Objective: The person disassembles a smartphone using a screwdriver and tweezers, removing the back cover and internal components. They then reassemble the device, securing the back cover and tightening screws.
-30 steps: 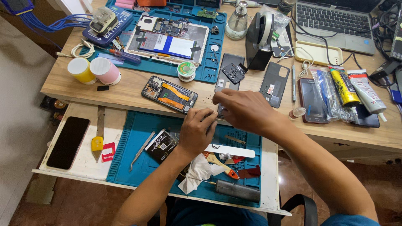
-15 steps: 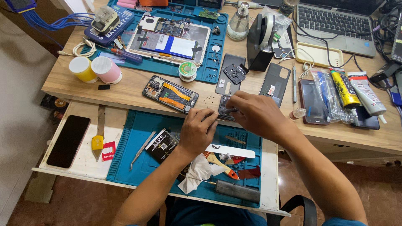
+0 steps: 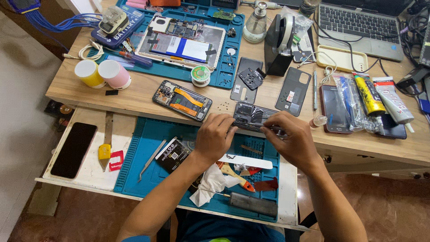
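Observation:
An opened dark phone (image 3: 254,114) lies at the front edge of the wooden desk (image 3: 143,96). My left hand (image 3: 215,135) grips its left end with curled fingers. My right hand (image 3: 292,140) pinches a thin metal tool (image 3: 272,128), whose tip rests on the phone's near edge. Both hands hover above the blue mat (image 3: 148,134) on the pull-out tray. Which kind of tool it is cannot be told.
Another opened phone with an orange battery (image 3: 181,99) lies left of my hands. Tweezers (image 3: 152,159), a black phone (image 3: 74,150) and a white tissue (image 3: 211,183) are on the tray. Pink cup (image 3: 114,74), solder reel (image 3: 200,75), glue tubes (image 3: 368,95) and laptop (image 3: 358,22) crowd the desk.
My right hand has drawn back toward me and to the right, uncovering the dark phone. My left hand has stayed at the phone's left end.

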